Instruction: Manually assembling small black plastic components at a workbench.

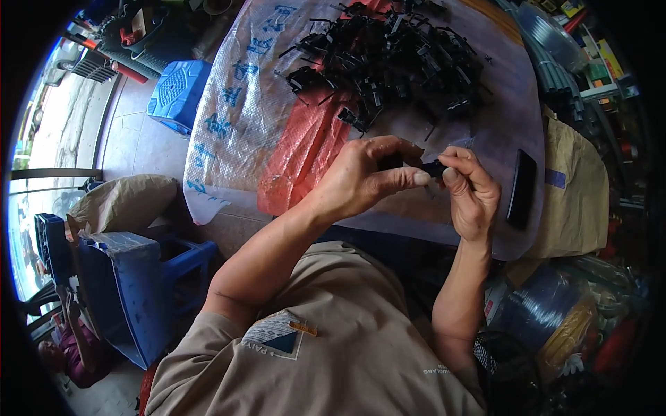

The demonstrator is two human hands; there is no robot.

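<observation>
Between my two hands, above the near part of the table, is a small black plastic piece (434, 168). My left hand (371, 172) grips one end with thumb and curled fingers. At the other end, the thumb and fingertips of my right hand (472, 191) pinch it. My fingers cover much of the piece, so its exact kind cannot be made out. Beyond my hands lies a large heap of black plastic parts (395, 62) with thin arms sticking out. A black smartphone (522, 190) rests on the table to the right of my right hand.
A white woven sheet (232, 118) with a red band (305, 152) covers the table. Left of it stands a blue plastic stool (179, 96). A blue bin (132, 291) and another person (83, 347) are at lower left. Brown sacking (572, 187) and wrapped coils (548, 319) crowd the right.
</observation>
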